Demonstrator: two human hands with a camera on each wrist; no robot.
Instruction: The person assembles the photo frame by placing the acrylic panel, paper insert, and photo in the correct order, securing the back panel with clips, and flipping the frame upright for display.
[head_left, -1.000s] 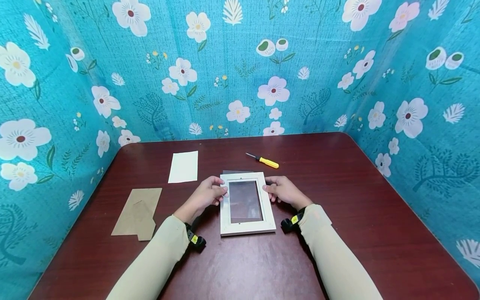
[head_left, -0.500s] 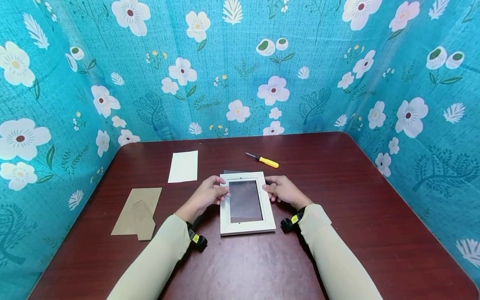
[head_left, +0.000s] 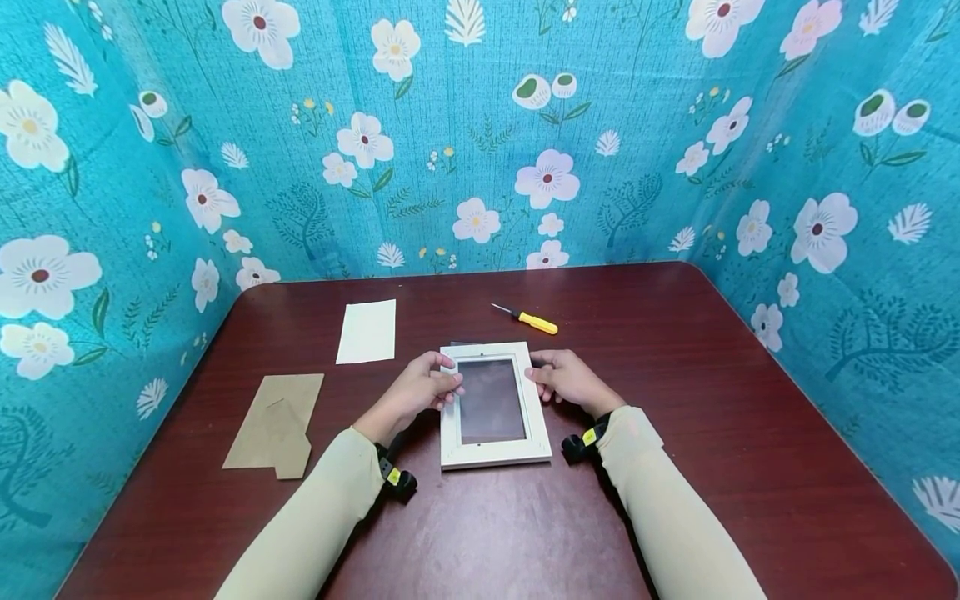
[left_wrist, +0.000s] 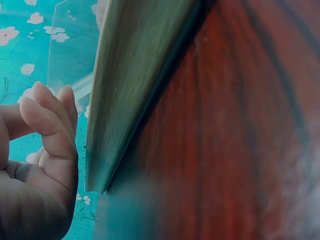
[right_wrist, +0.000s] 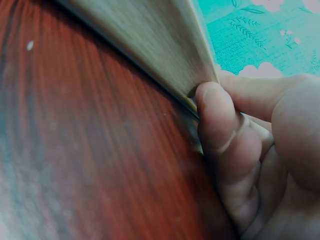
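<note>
Two bare hands were at work on a white, rectangular picture frame (head_left: 495, 452) with a wood-grained outer side, which lay in the middle of a dark reddish-brown wooden table (head_left: 675, 375). A clear, thin rectangular pane (head_left: 487, 400) lay over its opening, slightly askew, one corner poking out past the far bar.

The left hand (head_left: 420, 383) was at the left side of the picture frame, its thumb and curled fingers pinching the left edge of the clear pane. The right hand (head_left: 567, 382) gripped the picture frame's right bar toward the far end, thumb on top and fingers against the outer side.

Beyond the hands, a screwdriver with a yellow handle and black collar (head_left: 537, 322) rested on the far part of the table, its metal tip toward the left. Farther left lay a blank white rectangular sheet of paper (head_left: 367, 332). Nearer and at the left, a flat brown backing board (head_left: 258, 425) carried a brown angular stand leg (head_left: 292, 457), whose end jutted past the board's near edge.

Turquoise cloth printed with white flowers (head_left: 480, 200) hung behind the table and along both sides.
</note>
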